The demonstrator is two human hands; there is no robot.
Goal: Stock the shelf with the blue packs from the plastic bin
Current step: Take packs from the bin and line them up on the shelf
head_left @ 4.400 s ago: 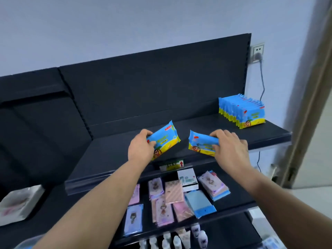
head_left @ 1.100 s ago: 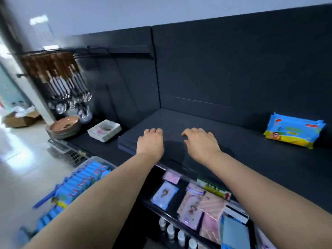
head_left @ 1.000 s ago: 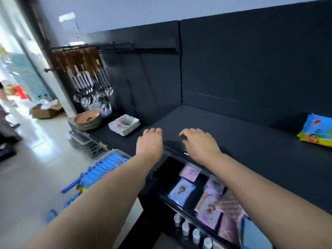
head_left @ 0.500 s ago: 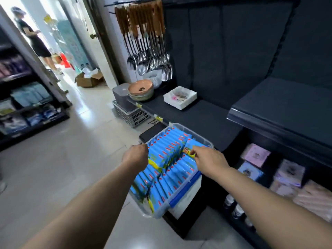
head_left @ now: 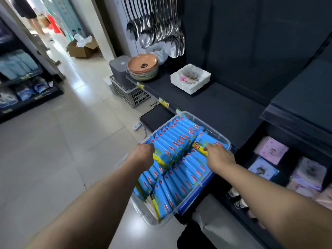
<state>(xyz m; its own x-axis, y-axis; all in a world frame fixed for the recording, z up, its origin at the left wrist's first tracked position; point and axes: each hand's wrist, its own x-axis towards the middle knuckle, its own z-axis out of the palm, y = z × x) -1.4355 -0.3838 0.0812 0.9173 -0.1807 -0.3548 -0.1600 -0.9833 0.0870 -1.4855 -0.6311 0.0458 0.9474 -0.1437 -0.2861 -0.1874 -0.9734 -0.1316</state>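
1. Reaching into the bin, our left hand (head_left: 143,154) has its fingers (head_left: 150,146) curled down over the top edges of the left row of blue packs (head_left: 170,146). The fingertips are hidden behind the knuckles, so we cannot tell whether they have closed on a pack.
2. Our right hand (head_left: 220,156) lays its fingers (head_left: 209,147) on one tilted pack (head_left: 198,146) that sits proud of the right row, yellow edge showing. The thumb is hidden, so we cannot tell if the pack is pinched or only touched.
3. The packs stand on edge, tightly filed in two rows inside the clear plastic bin (head_left: 206,123), which sits low, just beside the lower shelf (head_left: 224,108).
4. The upper shelf (head_left: 305,97) we must stock lies up to our right, well apart from the bin.
5. As we judge it, the packs look slick and closely wedged, so pulling one may drag its neighbours up and spill them onto the floor (head_left: 62,150). A shallow pinch could let a pack slip on the way up. What carries the bin is mostly hidden, so a hard tug might shift it.
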